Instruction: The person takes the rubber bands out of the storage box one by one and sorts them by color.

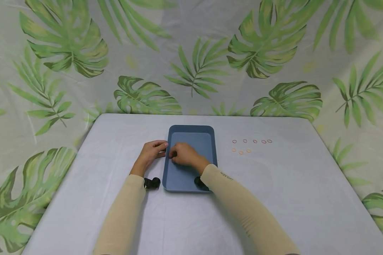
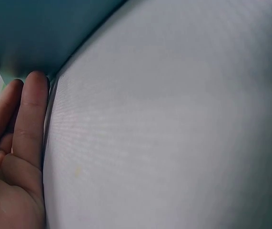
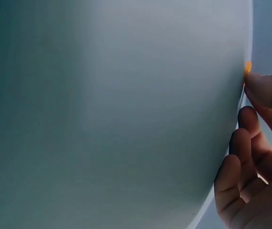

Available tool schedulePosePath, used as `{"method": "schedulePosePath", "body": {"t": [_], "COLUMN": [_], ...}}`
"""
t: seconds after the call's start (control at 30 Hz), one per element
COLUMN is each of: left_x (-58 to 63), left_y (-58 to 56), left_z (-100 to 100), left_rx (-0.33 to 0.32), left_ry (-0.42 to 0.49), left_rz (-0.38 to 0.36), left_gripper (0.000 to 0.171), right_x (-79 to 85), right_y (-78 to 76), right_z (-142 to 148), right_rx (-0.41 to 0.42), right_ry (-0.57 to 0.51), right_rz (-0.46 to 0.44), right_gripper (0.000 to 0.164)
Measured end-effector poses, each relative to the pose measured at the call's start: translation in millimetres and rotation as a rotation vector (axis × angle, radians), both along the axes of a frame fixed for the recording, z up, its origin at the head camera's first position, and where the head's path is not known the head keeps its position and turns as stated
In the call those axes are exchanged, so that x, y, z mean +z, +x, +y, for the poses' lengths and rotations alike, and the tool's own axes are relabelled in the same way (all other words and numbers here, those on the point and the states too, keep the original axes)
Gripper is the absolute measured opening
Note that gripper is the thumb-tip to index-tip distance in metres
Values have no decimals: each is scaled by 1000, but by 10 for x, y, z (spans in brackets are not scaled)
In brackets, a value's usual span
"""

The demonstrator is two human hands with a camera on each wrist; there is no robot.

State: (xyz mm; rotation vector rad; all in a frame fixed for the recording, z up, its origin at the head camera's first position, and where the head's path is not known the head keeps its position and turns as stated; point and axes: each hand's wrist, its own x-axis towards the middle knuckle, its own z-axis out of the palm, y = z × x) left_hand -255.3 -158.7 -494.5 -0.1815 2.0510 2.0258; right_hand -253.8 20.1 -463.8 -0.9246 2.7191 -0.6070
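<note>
A blue rectangular tray (image 1: 194,139) lies on the white-covered table. My left hand (image 1: 150,152) is at its left side, and in the left wrist view its extended fingers touch the tray's outer wall (image 2: 35,33). Inside the tray, by its left wall, my right hand (image 1: 186,154) is low over the bottom with curled fingers. The right wrist view shows its thumb and forefinger pinching a small orange rubber band (image 3: 248,66), of which only a bit peeks out. The other fingers of that hand bend close to the tray bottom (image 3: 140,105).
Right of the tray, several red rubber bands (image 1: 245,141) lie in a row. In front of them are 3 orange rubber bands (image 1: 240,153). A leaf-patterned cloth (image 1: 198,71) hangs behind the table (image 1: 274,198). Each wrist wears a small black camera (image 1: 152,183).
</note>
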Motion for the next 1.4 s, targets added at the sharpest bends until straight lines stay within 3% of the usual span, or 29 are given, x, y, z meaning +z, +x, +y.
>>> {"method": "schedulePosePath", "body": {"t": [0.3,0.7,0.97,1.4], "left_x": [-7,-10,-5,-3], "left_y": [-6,-10,-13,-4], "left_z": [3,4,7,7], "left_rx": [3,4,6,-2], "left_ry": [10,8,14,-16], "left_rz": [2,-6,-20,-11], "left_gripper": [41,42,40,42], "right_x": [-10,-11,146,468], "right_y": [22,-55,-65,63], "right_z": [2,75,250,836], "right_rx": [23,-3,-46,-58], "right_ry": [4,-72,-203,-409], "right_rz": [20,-76,-182,-110], "right_gripper": [8,7,6,7]}}
